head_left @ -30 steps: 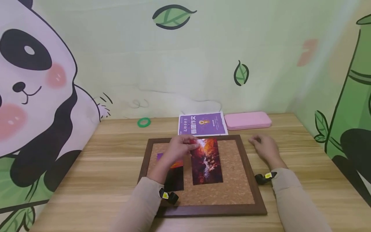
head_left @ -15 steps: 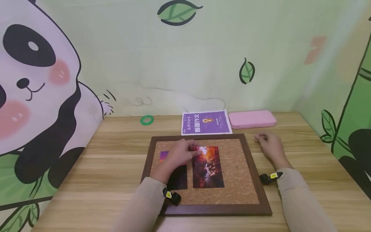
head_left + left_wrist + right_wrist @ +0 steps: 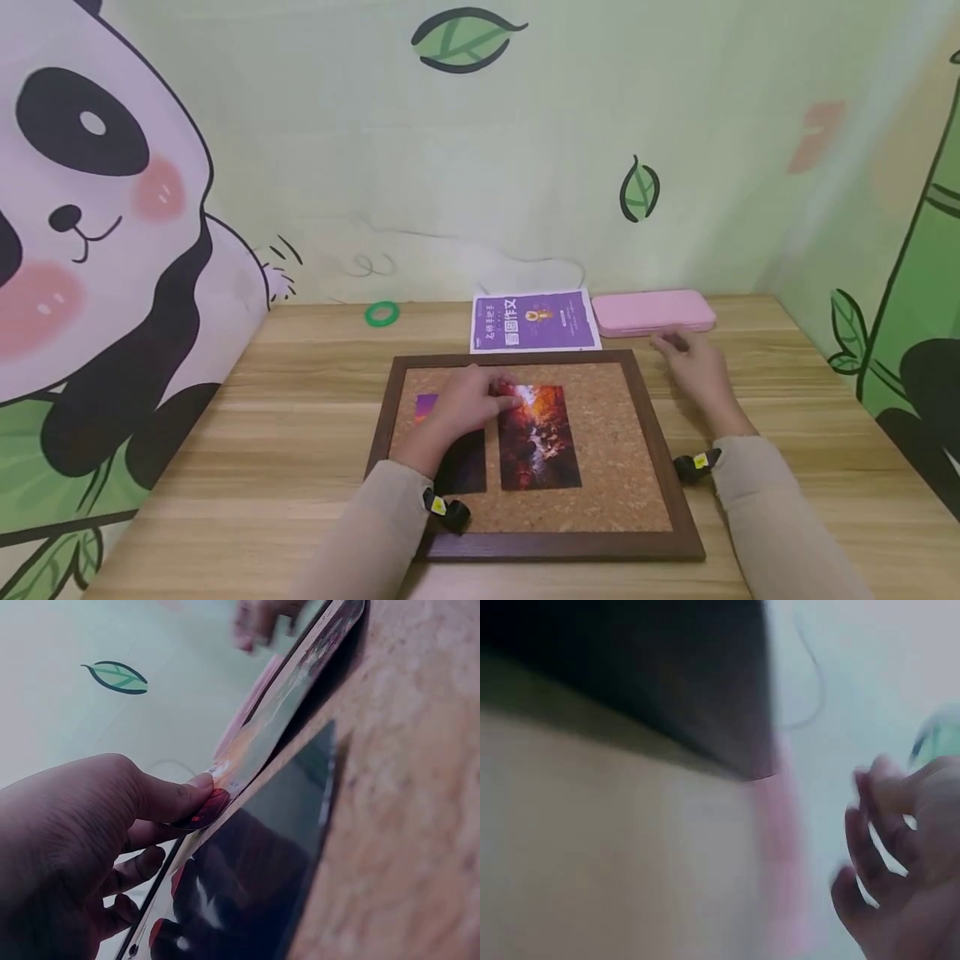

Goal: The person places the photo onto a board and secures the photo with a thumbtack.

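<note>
My left hand [image 3: 467, 402] pinches the upper left corner of a glossy photo [image 3: 540, 446] of a fiery orange forest stream, over the framed corkboard [image 3: 626, 467]. In the left wrist view, the thumb lies on the photo's face and its lower end stands slightly off the cork. A second photo [image 3: 465, 467], purple and dark, lies to its left, partly hidden by that hand and wrist. My right hand [image 3: 696, 371] is off the board's right side, near the pink case [image 3: 655, 312]. Its thumb and index tips meet in the blurred right wrist view; whether they hold something small is unclear.
A purple and white booklet [image 3: 534, 321] lies behind the board, beside the pink case. Further left is a green ring [image 3: 382, 314] like a tape roll. The board rests on a wooden table [image 3: 300, 433] against a wall [image 3: 337, 167] with panda and leaf pictures.
The left hand has lowered the forest photo closer to the cork. The right hand has shifted slightly away from me, towards the pink case. The head view has shifted a little.
</note>
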`<state>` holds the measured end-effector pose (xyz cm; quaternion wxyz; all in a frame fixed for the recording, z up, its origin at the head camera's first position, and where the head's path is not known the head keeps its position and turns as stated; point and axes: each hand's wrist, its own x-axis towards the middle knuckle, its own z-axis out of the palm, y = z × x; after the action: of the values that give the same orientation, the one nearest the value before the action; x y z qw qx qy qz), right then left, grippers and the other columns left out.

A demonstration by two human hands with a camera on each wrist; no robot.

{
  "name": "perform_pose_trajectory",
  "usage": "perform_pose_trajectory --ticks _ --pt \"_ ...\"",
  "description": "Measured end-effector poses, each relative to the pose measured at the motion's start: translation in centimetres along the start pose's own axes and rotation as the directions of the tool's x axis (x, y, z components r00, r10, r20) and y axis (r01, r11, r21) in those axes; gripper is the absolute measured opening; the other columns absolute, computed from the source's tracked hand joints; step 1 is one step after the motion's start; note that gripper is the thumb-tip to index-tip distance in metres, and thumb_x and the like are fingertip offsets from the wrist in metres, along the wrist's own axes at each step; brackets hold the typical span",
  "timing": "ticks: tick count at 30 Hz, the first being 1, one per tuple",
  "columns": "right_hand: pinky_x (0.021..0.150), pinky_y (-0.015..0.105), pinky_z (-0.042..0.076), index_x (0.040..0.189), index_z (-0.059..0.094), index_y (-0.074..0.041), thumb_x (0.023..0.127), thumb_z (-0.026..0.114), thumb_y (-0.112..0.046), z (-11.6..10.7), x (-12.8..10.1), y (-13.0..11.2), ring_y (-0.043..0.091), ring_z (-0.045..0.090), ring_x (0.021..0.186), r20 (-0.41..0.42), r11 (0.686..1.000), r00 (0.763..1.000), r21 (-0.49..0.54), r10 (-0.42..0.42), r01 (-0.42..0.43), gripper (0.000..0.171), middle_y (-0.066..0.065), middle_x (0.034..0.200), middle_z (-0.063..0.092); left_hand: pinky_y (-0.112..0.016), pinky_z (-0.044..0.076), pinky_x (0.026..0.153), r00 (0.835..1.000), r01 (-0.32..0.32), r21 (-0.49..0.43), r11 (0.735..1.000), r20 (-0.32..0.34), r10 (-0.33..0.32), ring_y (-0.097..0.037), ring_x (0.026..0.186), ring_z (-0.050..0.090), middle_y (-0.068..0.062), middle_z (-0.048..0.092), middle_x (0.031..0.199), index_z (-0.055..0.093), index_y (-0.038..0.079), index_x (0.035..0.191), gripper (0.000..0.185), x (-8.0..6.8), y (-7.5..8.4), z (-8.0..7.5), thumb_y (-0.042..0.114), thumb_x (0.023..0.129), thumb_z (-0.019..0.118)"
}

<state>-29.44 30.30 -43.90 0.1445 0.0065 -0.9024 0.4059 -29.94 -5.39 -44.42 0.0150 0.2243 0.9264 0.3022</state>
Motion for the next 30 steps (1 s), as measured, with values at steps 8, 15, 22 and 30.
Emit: perform_pose_trajectory --ticks 8,15,22,30 --pt "0.071 0.038 0.051 0.1 0.073 -0.007 0.097 0.069 -0.019 1.4 -1.6 -12.8 0.027 0.064 0.084 0.171 0.959 0.947 0.128 -0.271 0.251 0.014 0.01 0.091 0.072 -0.035 0.047 0.071 1.0 -0.021 0.039 0.999 0.009 0.021 -0.013 0.076 0.058 0.007 0.065 0.083 0.075 0.02 0.111 0.029 0.2 -0.4 0.3 0.039 0.09 0.075" --pt "0.073 0.034 0.048 0.101 0.072 -0.008 0.096 0.071 -0.021 8.2 -0.8 -12.9 0.019 0.061 0.084 0.298 0.961 0.932 0.241 -0.205 0.135 0.015 0.008 0.093 0.071 -0.032 0.047 0.069 0.998 -0.066 0.056 0.996 -0.005 0.067 -0.011 0.073 0.058 0.007 0.064 0.081 0.076 0.019 0.106 0.024 0.3 -0.4 0.2 0.035 0.088 0.077" --pt "0.08 0.036 0.047 0.099 0.072 -0.008 0.096 0.069 -0.016 10.8 -0.2 -8.7 0.02 0.059 0.087 0.463 0.965 0.869 0.257 -0.175 0.057 0.009 0.003 0.093 0.069 -0.032 0.046 0.066 0.998 -0.069 0.063 0.996 -0.003 0.069 -0.011 0.071 0.057 0.008 0.063 0.08 0.075 0.02 0.104 0.021 0.2 -0.2 0.3 0.035 0.089 0.077" --pt "0.086 0.038 0.045 0.097 0.074 -0.012 0.093 0.072 -0.018 10.4 -0.3 -8.1 0.018 0.058 0.093 0.542 0.973 0.815 0.199 -0.205 0.112 0.007 0.0 0.096 0.069 -0.032 0.046 0.066 0.999 -0.046 0.045 0.998 0.007 0.045 -0.012 0.07 0.058 0.009 0.063 0.077 0.074 0.021 0.101 0.02 0.1 -0.7 0.1 0.036 0.089 0.076"
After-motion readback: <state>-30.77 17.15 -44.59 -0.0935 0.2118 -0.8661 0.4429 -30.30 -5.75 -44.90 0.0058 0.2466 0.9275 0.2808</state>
